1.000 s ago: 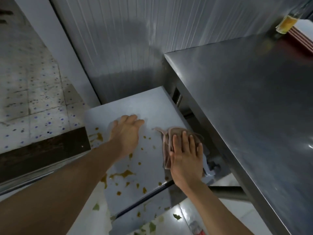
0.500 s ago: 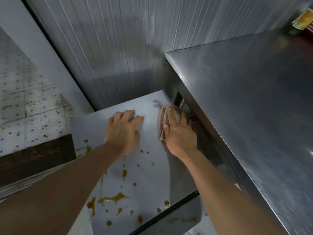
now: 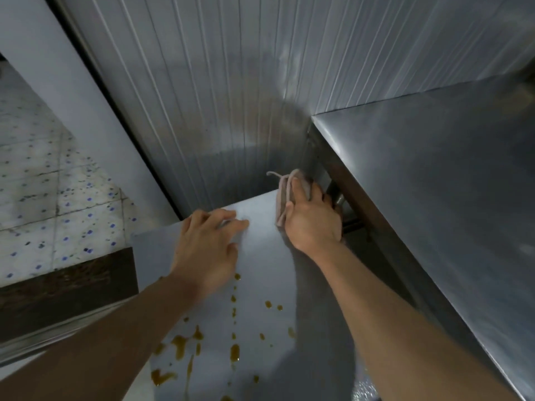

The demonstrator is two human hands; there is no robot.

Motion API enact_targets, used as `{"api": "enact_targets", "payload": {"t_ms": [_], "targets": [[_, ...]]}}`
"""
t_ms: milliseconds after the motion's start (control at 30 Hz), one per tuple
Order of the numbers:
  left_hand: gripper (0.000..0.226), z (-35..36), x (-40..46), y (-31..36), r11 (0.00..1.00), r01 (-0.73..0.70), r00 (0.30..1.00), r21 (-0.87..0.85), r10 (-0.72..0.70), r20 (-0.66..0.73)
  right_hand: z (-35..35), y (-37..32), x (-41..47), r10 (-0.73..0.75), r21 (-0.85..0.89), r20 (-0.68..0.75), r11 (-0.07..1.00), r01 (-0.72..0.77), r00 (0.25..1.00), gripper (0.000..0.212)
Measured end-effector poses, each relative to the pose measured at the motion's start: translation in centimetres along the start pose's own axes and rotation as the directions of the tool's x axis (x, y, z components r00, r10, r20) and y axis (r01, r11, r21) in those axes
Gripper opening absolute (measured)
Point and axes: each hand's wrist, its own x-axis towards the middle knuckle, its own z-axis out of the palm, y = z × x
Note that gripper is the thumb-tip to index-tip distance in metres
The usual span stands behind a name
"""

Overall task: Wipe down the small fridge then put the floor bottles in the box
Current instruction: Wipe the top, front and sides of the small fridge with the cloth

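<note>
Right hand (image 3: 314, 219) is closing its grip on the cloth (image 3: 285, 198), fingers curled over it, pressing it down at the far right corner of the small fridge (image 3: 260, 273) top, right where it is butting up against the steel desk (image 3: 434, 198). Left hand (image 3: 207, 244) is lying flat with fingers spread, gripping nothing, bracing on the fridge top near its far edge.

Progress, as I'm judging it: wipe-down is in hand but early. Brown spill drops (image 3: 234, 350) are sitting across the near half of the top, between the two forearms, not yet wiped. The far strip by the ribbed wall panel (image 3: 231, 96) is looking clean. Fridge sides and front aren't showing.

Bottles and box aren't in view, so the second half is looking untouched. Tiled floor (image 3: 43, 183) on the left is showing no bottles.
</note>
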Motion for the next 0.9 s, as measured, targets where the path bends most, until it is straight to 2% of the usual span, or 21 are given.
{"api": "enact_targets", "payload": {"t_ms": [133, 200, 300, 367, 500, 567, 633, 700, 800, 900], "targets": [[0.046, 0.1, -0.2, -0.5, 0.998, 0.014, 1.0, -0.059, -0.014, 0.015, 0.2, -0.2, 2.4, -0.123, -0.043, -0.006, 0.991, 0.123, 0.992, 0.046], [0.049, -0.4, -0.3, -0.6, 0.996, 0.004, 0.998, -0.088, 0.001, 0.063, 0.2, 0.1, 2.5, -0.16, -0.036, -0.006, 0.986, 0.16, 0.987, 0.042], [0.052, -2.1, -1.1, -1.9, 0.988, 0.02, 0.991, -0.15, 0.0, 0.135, 0.2, -0.7, 1.9, -0.204, -0.052, 0.013, 0.978, 0.204, 0.979, 0.043], [0.047, -3.4, -2.8, -3.6, 0.994, 0.039, 0.996, -0.106, -0.03, 0.084, 0.6, -3.1, 0.9, -0.241, -0.042, 0.025, 0.969, 0.242, 0.97, 0.048], [0.037, -5.1, -6.3, -5.8, 0.99, 0.142, 0.99, -0.013, -0.142, 0.019, 2.1, -9.7, -2.5, -0.366, 0.108, 0.021, 0.926, 0.362, 0.93, 0.051], [0.039, -5.0, -7.2, -5.9, 0.986, 0.165, 0.986, -0.033, -0.165, 0.009, 1.9, -9.8, -2.7, -0.446, 0.125, 0.038, 0.89, 0.439, 0.894, 0.051], [0.043, -4.7, -7.6, -5.9, 0.98, 0.185, 0.983, -0.079, -0.186, -0.002, 1.2, -7.1, -1.0, -0.496, 0.045, 0.051, 0.868, 0.494, 0.867, 0.053], [0.046, -4.3, -7.7, -6.2, 0.973, 0.198, 0.979, -0.115, -0.202, -0.023, 0.6, -3.5, 1.2, -0.398, -0.067, 0.048, 0.914, 0.4, 0.916, 0.052], [0.046, -4.0, -7.4, -6.9, 0.976, 0.168, 0.983, -0.14, -0.176, -0.044, 0.9, -1.5, 2.5, -0.223, -0.112, 0.031, 0.968, 0.225, 0.974, 0.048], [0.047, -4.0, -7.4, -7.4, 0.975, 0.113, 0.991, -0.189, -0.123, -0.044, 1.9, -4.2, 1.4, -0.258, -0.133, -0.055, 0.959, 0.249, 0.965, 0.042]]}}
